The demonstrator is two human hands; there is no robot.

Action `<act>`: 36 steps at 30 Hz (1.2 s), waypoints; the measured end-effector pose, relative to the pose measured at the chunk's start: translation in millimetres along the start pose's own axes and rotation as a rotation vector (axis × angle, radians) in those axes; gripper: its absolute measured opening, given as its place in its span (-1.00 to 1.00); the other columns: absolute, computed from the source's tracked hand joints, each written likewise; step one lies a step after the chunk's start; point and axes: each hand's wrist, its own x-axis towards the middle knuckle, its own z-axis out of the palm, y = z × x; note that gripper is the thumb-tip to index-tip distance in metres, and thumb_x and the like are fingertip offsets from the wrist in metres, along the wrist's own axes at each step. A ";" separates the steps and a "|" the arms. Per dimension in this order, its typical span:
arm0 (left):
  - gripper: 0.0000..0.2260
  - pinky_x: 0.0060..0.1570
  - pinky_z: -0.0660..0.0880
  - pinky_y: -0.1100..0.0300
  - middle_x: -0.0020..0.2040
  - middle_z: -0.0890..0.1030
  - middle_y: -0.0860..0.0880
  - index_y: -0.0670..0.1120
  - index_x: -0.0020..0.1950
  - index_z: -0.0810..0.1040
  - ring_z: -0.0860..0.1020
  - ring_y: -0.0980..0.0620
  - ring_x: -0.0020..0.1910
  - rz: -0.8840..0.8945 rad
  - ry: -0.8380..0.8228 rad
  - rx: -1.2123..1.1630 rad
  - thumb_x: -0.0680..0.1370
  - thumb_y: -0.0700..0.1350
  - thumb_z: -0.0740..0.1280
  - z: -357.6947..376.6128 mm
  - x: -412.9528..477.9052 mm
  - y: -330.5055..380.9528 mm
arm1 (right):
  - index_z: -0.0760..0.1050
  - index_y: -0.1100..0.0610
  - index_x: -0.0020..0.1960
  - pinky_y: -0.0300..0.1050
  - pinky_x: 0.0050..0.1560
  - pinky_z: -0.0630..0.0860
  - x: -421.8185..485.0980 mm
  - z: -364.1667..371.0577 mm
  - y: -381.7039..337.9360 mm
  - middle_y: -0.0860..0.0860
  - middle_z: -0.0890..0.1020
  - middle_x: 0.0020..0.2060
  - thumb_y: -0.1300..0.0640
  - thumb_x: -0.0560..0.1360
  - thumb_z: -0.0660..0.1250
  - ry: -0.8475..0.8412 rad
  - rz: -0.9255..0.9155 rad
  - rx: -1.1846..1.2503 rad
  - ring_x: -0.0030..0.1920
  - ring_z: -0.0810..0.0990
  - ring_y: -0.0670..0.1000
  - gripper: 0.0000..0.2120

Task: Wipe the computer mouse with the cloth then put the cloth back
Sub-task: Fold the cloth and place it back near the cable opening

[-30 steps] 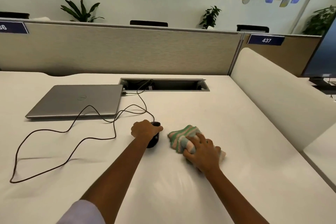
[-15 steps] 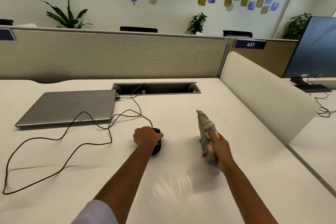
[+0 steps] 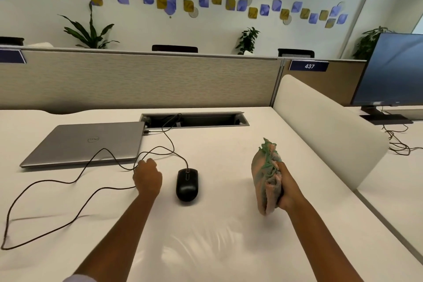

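Note:
A black wired computer mouse (image 3: 187, 184) lies on the white desk (image 3: 217, 247), in the middle, with nothing touching it. My left hand (image 3: 147, 178) rests just left of the mouse, fingers curled, holding nothing, close to the mouse cable (image 3: 68, 182). My right hand (image 3: 286, 190) is to the right of the mouse, raised a little off the desk. It grips a bunched pink and green cloth (image 3: 266, 178), which stands upright in the fist.
A closed silver laptop (image 3: 84, 142) lies at the back left, with the cable looping in front of it. A cable tray opening (image 3: 194, 120) sits behind the mouse. A white divider (image 3: 325, 128) bounds the desk on the right; a monitor (image 3: 391, 71) stands beyond it.
My left hand has let go of the mouse and moved to its left. My right hand lifted the cloth off the desk and now holds it upright.

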 end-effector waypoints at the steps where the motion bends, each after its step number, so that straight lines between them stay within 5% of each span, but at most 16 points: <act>1: -0.80 0.10 0.42 -0.08 0.12 0.50 -0.32 -0.31 0.07 0.53 0.50 -0.29 0.10 0.007 0.017 -0.017 0.49 -0.38 0.20 0.7 -0.9 -2.9 | 0.52 0.07 -0.20 -0.12 -0.23 0.42 -0.1 0.7 -2.6 -0.03 0.66 -0.47 -0.23 0.49 0.17 -0.001 0.009 -0.001 -0.32 0.60 -0.03 -0.61; 4: -0.81 0.05 0.44 -0.09 0.06 0.53 -0.33 -0.31 0.01 0.58 0.52 -0.32 0.06 -0.005 0.039 -0.047 0.50 -0.36 0.19 3.1 -2.4 -6.7 | 0.52 0.08 -0.24 -0.12 -0.26 0.40 3.7 2.0 -9.4 -0.04 0.64 -0.53 -0.25 0.48 0.18 0.000 0.025 -0.011 -0.46 0.61 -0.06 -0.59; 13: -0.84 0.04 0.40 0.04 0.04 0.57 -0.24 -0.26 0.08 0.49 0.51 -0.23 0.09 0.081 -0.193 -0.282 0.55 -0.30 0.16 20.6 -2.3 -1.4 | 0.46 0.14 0.22 -0.08 0.12 0.42 26.9 30.0 0.1 0.09 0.57 0.10 -0.20 0.51 0.15 -0.065 -0.021 -0.276 0.13 0.52 0.08 -0.52; 17: -0.37 0.16 0.35 0.20 0.35 0.33 -0.18 -0.13 0.45 0.19 0.33 -0.13 0.34 0.212 -0.666 -0.298 0.41 -0.45 0.20 15.0 -0.7 -12.7 | 0.55 0.16 -0.03 -0.22 -0.28 0.51 29.1 60.8 9.4 0.13 0.67 -0.04 -0.08 0.53 0.18 -0.091 -0.051 -0.491 -0.11 0.64 0.08 -0.67; 20: -0.16 0.21 0.33 0.22 0.50 0.13 -0.09 -0.08 0.51 -0.03 0.16 -0.08 0.46 0.190 -0.828 -0.331 0.37 -0.36 0.38 13.1 -2.5 -22.5 | 0.54 0.26 0.05 -0.10 -0.15 0.58 33.1 83.2 19.8 0.29 0.64 0.04 0.03 0.52 0.20 -0.107 -0.109 -0.631 0.05 0.63 0.26 -0.68; 23: -0.02 0.42 0.20 0.12 0.52 0.09 -0.04 -0.07 0.52 -0.05 0.13 -0.06 0.49 0.210 -0.798 -0.294 0.29 -0.17 0.53 17.5 -5.9 -25.5 | 0.56 0.15 -0.04 0.08 0.16 0.54 38.2 100.6 33.0 0.17 0.68 -0.02 0.05 0.50 0.20 -0.122 -0.211 -0.869 0.04 0.62 0.16 -0.78; 28: -0.01 0.35 0.26 0.13 0.34 0.31 0.06 0.05 0.41 0.18 0.28 0.03 0.37 0.337 -0.700 -0.279 0.01 0.23 0.40 22.5 -9.3 -19.8 | 0.54 0.04 0.06 0.05 0.16 0.46 43.2 117.6 62.3 0.10 0.64 0.05 -0.01 0.46 0.20 -0.161 -0.312 -1.210 0.05 0.57 0.14 -0.75; 32: -0.05 0.33 0.35 0.05 0.33 0.40 0.01 -0.04 0.40 0.24 0.38 0.00 0.32 0.315 -0.634 -0.291 0.06 0.19 0.45 28.8 -10.3 -26.9 | 0.38 -0.12 0.29 0.11 0.30 0.27 45.4 118.0 90.1 -0.01 0.37 0.36 -0.13 0.45 0.20 -0.190 -0.330 -1.485 0.28 0.40 0.15 -0.59; 36: -0.17 0.22 0.42 0.14 0.20 0.50 0.05 0.00 0.32 0.33 0.48 0.03 0.20 0.289 -0.601 -0.327 0.08 0.11 0.50 31.3 -11.7 -29.5 | 0.30 -0.21 0.33 0.12 0.30 0.26 41.2 109.0 94.8 -0.02 0.23 0.43 -0.13 0.45 0.23 -0.257 -0.485 -1.665 0.32 0.32 0.13 -0.54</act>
